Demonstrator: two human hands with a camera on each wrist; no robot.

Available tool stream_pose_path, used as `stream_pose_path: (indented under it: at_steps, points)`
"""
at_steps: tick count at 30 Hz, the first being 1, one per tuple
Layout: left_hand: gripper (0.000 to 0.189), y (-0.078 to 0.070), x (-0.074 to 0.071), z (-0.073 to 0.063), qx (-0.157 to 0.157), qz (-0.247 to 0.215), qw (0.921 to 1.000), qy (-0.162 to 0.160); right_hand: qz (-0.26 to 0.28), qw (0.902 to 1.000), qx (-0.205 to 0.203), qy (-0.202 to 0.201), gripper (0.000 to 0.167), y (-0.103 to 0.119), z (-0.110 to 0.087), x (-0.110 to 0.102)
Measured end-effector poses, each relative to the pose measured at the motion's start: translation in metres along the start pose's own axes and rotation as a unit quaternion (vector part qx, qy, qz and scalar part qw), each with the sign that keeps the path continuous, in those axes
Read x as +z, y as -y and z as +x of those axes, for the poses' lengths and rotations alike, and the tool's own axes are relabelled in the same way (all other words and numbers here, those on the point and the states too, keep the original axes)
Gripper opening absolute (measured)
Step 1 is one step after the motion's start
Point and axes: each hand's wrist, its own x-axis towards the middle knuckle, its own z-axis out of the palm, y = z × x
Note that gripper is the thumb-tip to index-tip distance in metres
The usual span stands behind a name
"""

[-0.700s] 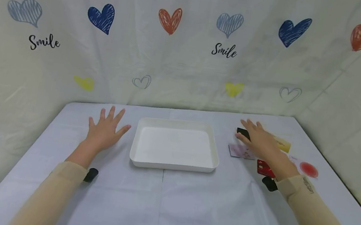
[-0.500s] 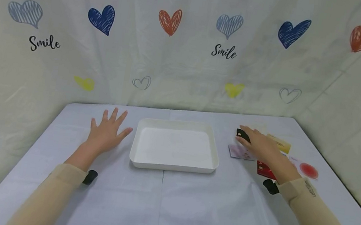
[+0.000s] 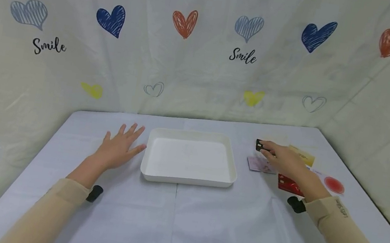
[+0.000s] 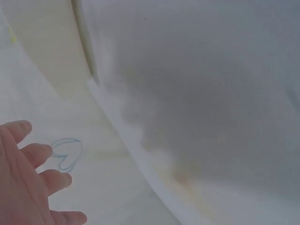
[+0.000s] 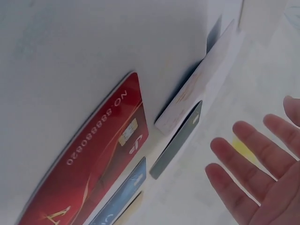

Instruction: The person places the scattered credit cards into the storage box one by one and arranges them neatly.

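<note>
My left hand (image 3: pixel 115 149) hovers over the table left of the white tray (image 3: pixel 187 182), fingers spread and holding nothing. In the left wrist view its fingers (image 4: pixel 56 180) stand apart, touching nothing. My right hand (image 3: pixel 287 161) reaches over a group of cards on the right. Its fingers and thumb lie on either side of a black card (image 3: pixel 258 145) in the head view. In the right wrist view the fingers (image 5: pixel 243 176) are loosely extended, apart from the black card (image 5: pixel 177 140). A pink card (image 3: pixel 260 165) and a red bank card (image 3: pixel 288 184) lie close by.
A yellow card (image 3: pixel 302 155) and a pale card with a red disc (image 3: pixel 334 184) lie at the right. A blue card (image 5: pixel 122 192) shows beside the red one in the right wrist view. Behind the white table (image 3: pixel 127 220) hangs a heart-printed curtain (image 3: pixel 203 64).
My right hand has come down toward the black card, its fingers and thumb drawing closer together. My left hand has moved slightly right, toward the tray. The cards look unmoved.
</note>
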Motion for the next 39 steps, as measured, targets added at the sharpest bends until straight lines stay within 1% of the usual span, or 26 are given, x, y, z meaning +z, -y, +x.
stream_pose_path:
  at_steps: [7,14,18,21,23,27,30,35,39]
  points:
    - [0.079,0.001,0.007,-0.004,0.023,-0.011,0.9995,0.020,0.074,0.9970,0.017,0.011,0.048,-0.009,0.001,0.001]
    - [0.081,-0.002,0.012,-0.008,0.050,-0.027,0.9981,0.021,0.136,0.9903,0.009,0.028,0.044,-0.016,0.000,0.001]
    - [0.084,-0.007,0.014,-0.010,0.050,-0.032,0.9978,0.030,0.154,0.9872,-0.002,0.041,0.044,-0.019,0.001,-0.001]
    - [0.087,-0.011,0.014,-0.012,0.045,-0.033,0.9973,0.048,0.165,0.9848,-0.005,0.055,0.045,-0.023,0.002,-0.002]
    - [0.089,-0.014,0.013,-0.014,0.043,-0.036,0.9966,0.061,0.173,0.9827,0.000,0.067,0.045,-0.027,0.002,-0.003]
    - [0.093,-0.019,0.010,-0.018,0.040,-0.041,0.9949,0.083,0.173,0.9814,0.010,0.084,0.046,-0.032,0.003,-0.005]
    - [0.098,-0.020,0.010,-0.019,0.038,-0.042,0.9938,0.096,0.156,0.9839,0.012,0.086,0.044,-0.036,0.003,-0.006]
    - [0.105,-0.020,0.010,-0.020,0.041,-0.051,0.9925,0.104,0.106,0.9901,0.026,0.089,0.044,-0.040,0.005,-0.008]
    - [0.109,-0.020,0.010,-0.020,0.045,-0.048,0.9924,0.103,0.079,0.9902,0.038,0.109,0.052,-0.043,0.008,-0.007]
